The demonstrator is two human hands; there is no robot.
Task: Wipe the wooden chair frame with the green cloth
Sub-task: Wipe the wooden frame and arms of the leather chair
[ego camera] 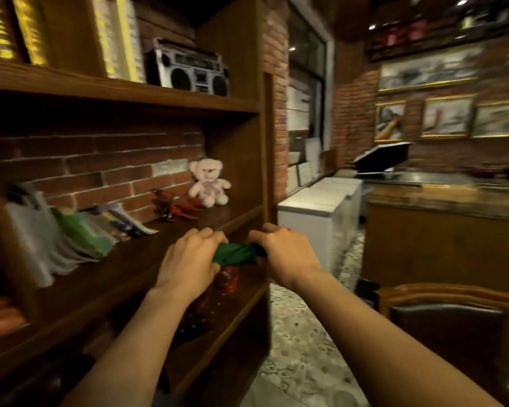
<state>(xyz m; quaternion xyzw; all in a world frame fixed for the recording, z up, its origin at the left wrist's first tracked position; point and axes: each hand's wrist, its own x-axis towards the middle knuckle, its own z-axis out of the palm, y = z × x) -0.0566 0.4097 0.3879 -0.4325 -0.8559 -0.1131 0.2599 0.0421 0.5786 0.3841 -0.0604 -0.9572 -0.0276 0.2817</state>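
A bunched green cloth (pixel 236 254) stretches between my two hands in front of the wooden bookshelf. My left hand (pixel 190 259) grips its left end and my right hand (pixel 285 254) grips its right end. Both fists are closed around the fabric, so most of it is hidden. The wooden chair frame (pixel 441 290) with a dark leather back stands at the lower right, well apart from both hands.
The bookshelf (pixel 241 160) holds a teddy bear (pixel 208 182), a red toy plane (pixel 177 207), books (pixel 80 230) and a boombox (pixel 188 69). A red object (pixel 228 279) sits on the lower shelf under the cloth. White chest freezers (pixel 321 207) and a wooden counter (pixel 441 230) stand behind.
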